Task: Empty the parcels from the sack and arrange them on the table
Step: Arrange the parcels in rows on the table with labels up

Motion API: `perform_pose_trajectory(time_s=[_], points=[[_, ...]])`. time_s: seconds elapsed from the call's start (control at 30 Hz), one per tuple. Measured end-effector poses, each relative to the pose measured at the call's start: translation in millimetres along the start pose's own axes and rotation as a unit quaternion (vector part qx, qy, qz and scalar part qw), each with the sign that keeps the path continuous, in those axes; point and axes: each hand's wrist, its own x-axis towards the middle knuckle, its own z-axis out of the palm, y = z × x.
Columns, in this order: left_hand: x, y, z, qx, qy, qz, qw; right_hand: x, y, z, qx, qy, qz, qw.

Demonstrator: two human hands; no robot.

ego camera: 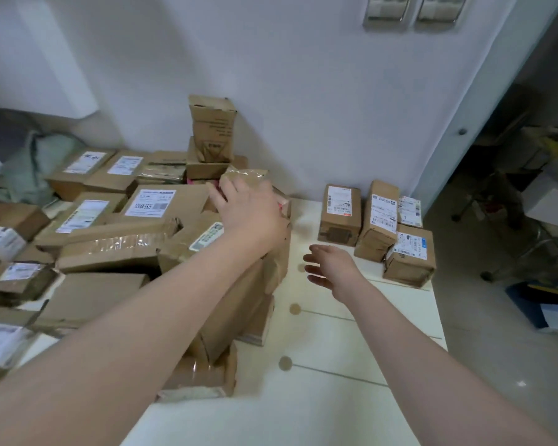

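Note:
Many brown cardboard parcels cover the left half of the white table [351,333]. My left hand [250,209] reaches over the heap and grips a small taped parcel [248,175] at the back of the pile; its fingertips are hidden behind the parcel. My right hand [331,268] hovers over the bare tabletop with fingers spread and holds nothing. A separate group of labelled parcels [379,217] stands at the table's back right by the wall. A pale green sack [36,169] lies slumped at the far left.
An upright box [211,127] stands on another box against the white wall. The table's right edge drops to the floor, where a blue box [529,304] and cluttered shelves [529,162] stand. Round brown marks [284,363] dot the tabletop.

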Motion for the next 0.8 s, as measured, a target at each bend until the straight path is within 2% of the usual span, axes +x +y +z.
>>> perform_pose_trajectory(time_s=[0.17,0.23,0.33,0.37,0.43,0.5,0.57,0.6,0.67,0.73,0.8], points=[[-12.6,-73.9,-8.4,0.038,-0.164,-0.072,0.983,-27.2,8.0,25.3,0.017,0.051,0.033,0.998],[-16.6,-84.3,-7.4,0.028,-0.163,-0.062,0.984,-39.9,11.5,32.5,0.011,0.039,0.029,0.999],[-18.8,-73.8,-21.4,0.008,-0.085,-0.015,0.996,-58.3,10.8,31.4,0.013,0.014,0.006,1.000],[-20.3,-65.2,-28.8,-0.021,-0.057,0.003,0.998,-64.2,9.7,28.2,0.023,0.000,0.006,1.000],[-24.7,-43.5,-36.9,-0.147,-0.037,0.029,0.988,-78.1,8.6,17.4,0.073,-0.068,0.016,0.995],[-28.4,-21.0,-25.2,-0.318,-0.078,0.034,0.944,-89.7,12.2,2.2,0.139,-0.163,0.023,0.977],[-38.5,-0.9,-0.2,-0.438,-0.142,0.045,0.886,-98.8,18.3,-14.4,0.170,-0.218,0.007,0.961],[-44.6,8.3,14.4,-0.467,-0.162,0.043,0.868,-100.2,20.7,-22.3,0.177,-0.212,0.003,0.961],[-51.4,27.3,42.5,-0.462,-0.215,0.028,0.860,-98.7,24.8,-40.4,0.184,-0.119,0.015,0.976],[-50.8,45.3,69.4,-0.381,-0.258,0.009,0.888,-88.0,32.1,-66.8,0.153,0.018,0.043,0.987],[-46.8,62.1,84.3,-0.291,-0.251,0.018,0.923,-75.0,45.6,-99.1,0.141,0.133,0.084,0.977]])
